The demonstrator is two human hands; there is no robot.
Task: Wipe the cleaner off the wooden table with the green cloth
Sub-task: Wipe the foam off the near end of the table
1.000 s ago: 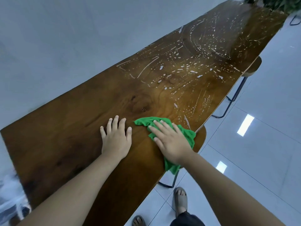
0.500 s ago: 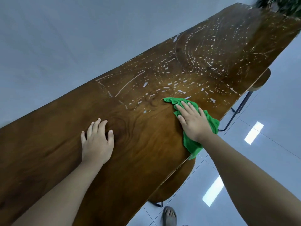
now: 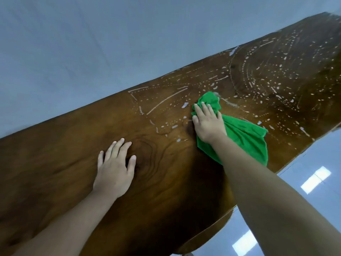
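A long dark wooden table (image 3: pixel 166 182) runs from lower left to upper right. White streaks and dots of cleaner (image 3: pixel 262 84) cover its far half. My right hand (image 3: pixel 208 124) lies flat with straight fingers on the green cloth (image 3: pixel 243 137) and presses it onto the wood at the near edge of the cleaner. The cloth trails out to the right of that hand. My left hand (image 3: pixel 114 170) rests flat on bare wood to the left, fingers spread, holding nothing.
A grey wall (image 3: pixel 92 52) stands right behind the table's far edge. Glossy pale floor tiles (image 3: pixel 313 182) with light reflections lie beyond the table's near edge at the right. Part of a wooden stool seat (image 3: pixel 212 235) shows under the table.
My right hand has pushed the cloth farther across the table toward the wall, into the cleaner streaks. The camera has moved along the table. My left hand stays flat on the wood.
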